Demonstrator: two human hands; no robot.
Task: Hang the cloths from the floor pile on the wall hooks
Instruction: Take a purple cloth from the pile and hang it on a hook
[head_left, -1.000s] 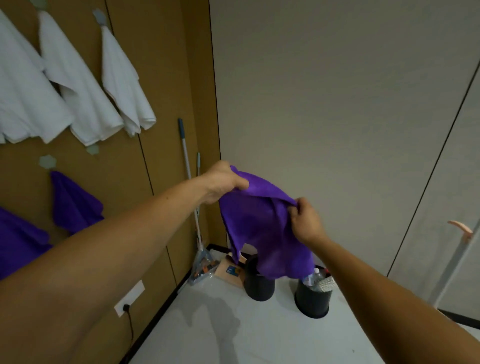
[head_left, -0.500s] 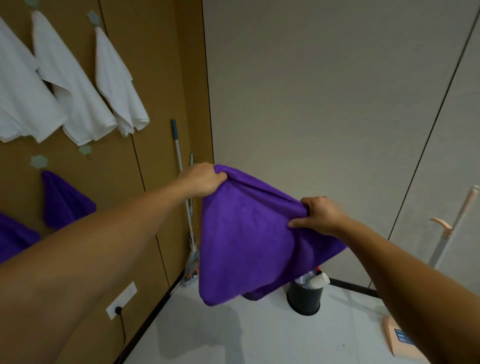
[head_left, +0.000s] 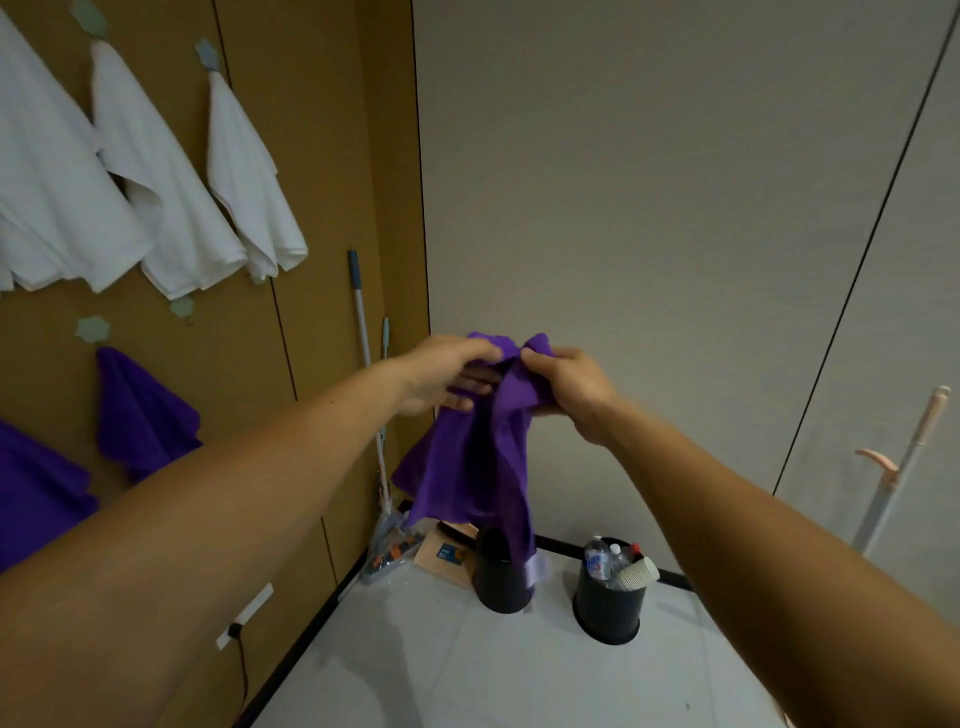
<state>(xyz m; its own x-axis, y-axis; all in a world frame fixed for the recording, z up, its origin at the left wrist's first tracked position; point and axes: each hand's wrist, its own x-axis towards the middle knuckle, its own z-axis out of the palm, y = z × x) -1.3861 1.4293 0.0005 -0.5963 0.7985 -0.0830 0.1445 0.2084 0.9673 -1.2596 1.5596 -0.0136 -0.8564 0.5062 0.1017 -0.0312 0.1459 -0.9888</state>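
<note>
Cloth (head_left: 475, 457) hung in mid-air before the wall corner, its top edge bunched between my left hand (head_left: 447, 376) and right hand (head_left: 569, 389), both sets of fingers pinched on it (gathering a corner, I judged, to suit the bare hook (head_left: 183, 307)).

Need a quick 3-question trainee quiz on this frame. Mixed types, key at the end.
1. Multiple choice: the cloth being held is A) white, B) purple, C) green.
2. True or false: only the right hand grips it, and the left hand hangs free.
3. Count: how many white cloths hang in view?
Key: 1 B. 2 False, both hands grip its bunched top. 3 Three.
</note>
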